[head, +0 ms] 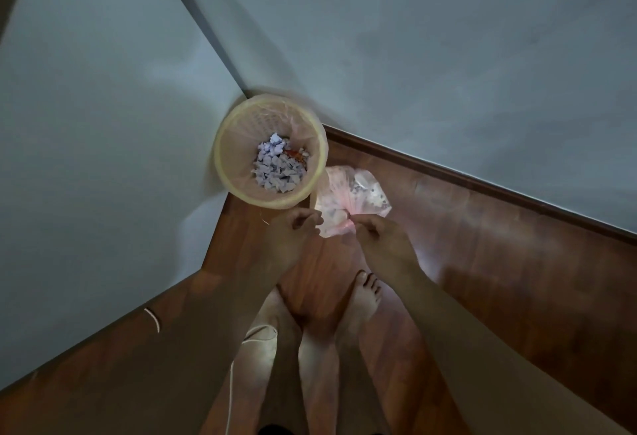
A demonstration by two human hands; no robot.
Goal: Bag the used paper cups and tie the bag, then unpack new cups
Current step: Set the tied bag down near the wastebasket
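Pink see-through plastic bag (pixel 355 190) is held at the centre of the frame, above a reddish wooden floor (pixel 482 262) and just right of a round yellow bin (pixel 219 155) that stands in a corner of grey walls (pixel 448 55). Pale shapes fill the bag, probably the used cups, though blur hides detail. The right hand (pixel 375 233) pinches the bag's gathered neck in a narrow grip on the film. The left hand (pixel 300 224) sits just beside the neck with its fingers curled; whether its grip holds anything cannot be told. Crumpled paper (pixel 275 166) lies in the bin. Likely risks are that the thin neck slips from a one-handed pinch, or that a loose knot opens and spills the cups.
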